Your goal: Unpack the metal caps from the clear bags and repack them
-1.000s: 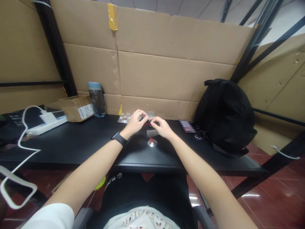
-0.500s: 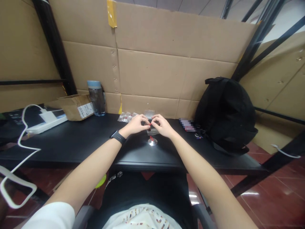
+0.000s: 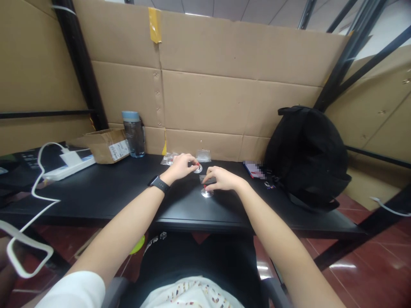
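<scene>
My left hand point(image 3: 181, 166), with a black watch on its wrist, pinches a small silver disc with a red bit point(image 3: 198, 168) just above the black desk point(image 3: 105, 188). My right hand point(image 3: 221, 179) rests on the desk with curled fingers over a small clear plastic bag point(image 3: 207, 181). A second silver disc with a red tag point(image 3: 206, 192) lies on the desk right under the right hand's fingertips.
More small clear bags point(image 3: 203, 155) lie at the cardboard wall. A water bottle point(image 3: 133, 134), a cardboard box point(image 3: 107, 145) and a white power strip with cable point(image 3: 69, 164) stand at the left. A black backpack point(image 3: 306, 154) sits at the right, keys point(image 3: 268, 184) beside it.
The hands, joined together over the desk a moment ago, have parted. The left hand now holds a silver disc to the left; the right hand has dropped onto the clear bag.
</scene>
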`<state>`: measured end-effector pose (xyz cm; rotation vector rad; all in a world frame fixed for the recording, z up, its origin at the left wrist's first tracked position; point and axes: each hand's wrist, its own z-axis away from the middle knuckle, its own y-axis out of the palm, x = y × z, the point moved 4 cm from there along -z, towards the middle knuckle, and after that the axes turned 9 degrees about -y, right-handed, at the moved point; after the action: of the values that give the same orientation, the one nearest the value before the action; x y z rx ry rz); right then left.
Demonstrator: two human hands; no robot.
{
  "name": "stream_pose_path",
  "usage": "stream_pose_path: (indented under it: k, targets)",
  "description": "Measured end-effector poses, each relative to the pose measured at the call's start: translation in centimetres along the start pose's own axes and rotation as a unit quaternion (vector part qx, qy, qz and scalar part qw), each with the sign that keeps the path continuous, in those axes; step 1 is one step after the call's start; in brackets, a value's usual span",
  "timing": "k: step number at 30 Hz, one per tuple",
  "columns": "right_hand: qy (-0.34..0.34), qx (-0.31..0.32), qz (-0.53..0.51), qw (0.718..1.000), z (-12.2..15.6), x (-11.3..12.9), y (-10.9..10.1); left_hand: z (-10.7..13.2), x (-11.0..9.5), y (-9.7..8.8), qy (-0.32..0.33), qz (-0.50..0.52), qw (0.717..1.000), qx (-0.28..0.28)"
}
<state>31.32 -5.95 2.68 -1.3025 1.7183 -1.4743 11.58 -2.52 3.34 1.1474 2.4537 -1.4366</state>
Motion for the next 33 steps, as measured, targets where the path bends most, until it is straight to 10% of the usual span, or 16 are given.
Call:
stream_pose_path:
  k: [9,21,33]
  targets:
    - [0.011,0.018,-0.093,0.995,0.1,0.0,0.1,0.1,-0.2,-0.4,-0.039,0.011,0.999,-0.015]
    - [0.086,-0.354,-0.138,0.921,1.6,-3.4,-2.7,-0.6,-0.2,1.6,-0.067,0.23,0.97,0.029]
    - [0.108,-0.351,-0.241,0.898,0.2,-4.0,-0.2,-0.2,-0.9,2.2,-0.083,0.319,0.942,0.064]
